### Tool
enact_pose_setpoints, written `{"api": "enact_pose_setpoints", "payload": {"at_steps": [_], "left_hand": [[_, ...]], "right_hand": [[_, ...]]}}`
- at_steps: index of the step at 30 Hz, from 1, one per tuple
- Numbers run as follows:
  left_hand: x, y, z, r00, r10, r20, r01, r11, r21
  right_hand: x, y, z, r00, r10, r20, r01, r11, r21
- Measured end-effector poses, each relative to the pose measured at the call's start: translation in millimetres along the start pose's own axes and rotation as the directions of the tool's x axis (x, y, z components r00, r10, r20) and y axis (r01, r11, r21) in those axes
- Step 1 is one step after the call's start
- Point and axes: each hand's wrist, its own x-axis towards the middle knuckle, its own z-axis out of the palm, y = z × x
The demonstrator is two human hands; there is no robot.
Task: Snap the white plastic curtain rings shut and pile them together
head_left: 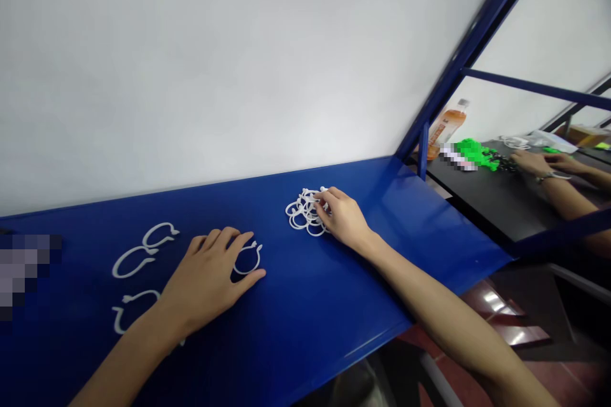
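Observation:
My left hand (210, 276) is spread over the blue table, its thumb and fingers apart around one white open ring (259, 261) with small knobbed ends. The hand covers part of that ring. Farther right, my right hand (344, 216) has its fingers curled into a tangled pile of white rings (300, 216). Thumb and fingertips come together on a ring at the pile's right side, though the tips are partly hidden. Left of my left hand lie two more white rings, one upper (160, 226) and one lower (128, 264). Another ring (136, 297) is partly under my left forearm.
The blue tabletop (296, 311) runs along a white wall, with a blue metal frame (449, 76) at its right end. Beyond stands a black table (477, 194) with a drink bottle (446, 130), a green heap (472, 151) and another person's hands (529, 164).

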Motion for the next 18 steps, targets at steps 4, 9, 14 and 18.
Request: {"api": "enact_pose_setpoints", "payload": {"at_steps": [4, 9, 14, 18], "left_hand": [[0, -1, 3.5, 0.999, 0.031, 0.013, -0.03, 0.999, -0.014], [0, -1, 5.8, 0.999, 0.034, 0.008, -0.034, 0.999, -0.039], [2, 3, 5.0, 1.0, 0.024, 0.002, -0.023, 0.998, -0.057], [3, 12, 3.7, 0.997, 0.018, -0.08, -0.024, 0.998, -0.065]], "right_hand": [[0, -1, 4, 0.999, 0.032, -0.021, -0.032, 0.999, -0.024], [0, -3, 5, 0.999, 0.002, -0.041, -0.003, 0.999, -0.036], [-2, -12, -2, 0.997, -0.05, -0.059, 0.05, 0.999, -0.001], [-11, -28, -5, 0.978, -0.195, -0.076, 0.205, 0.965, 0.162]]}}
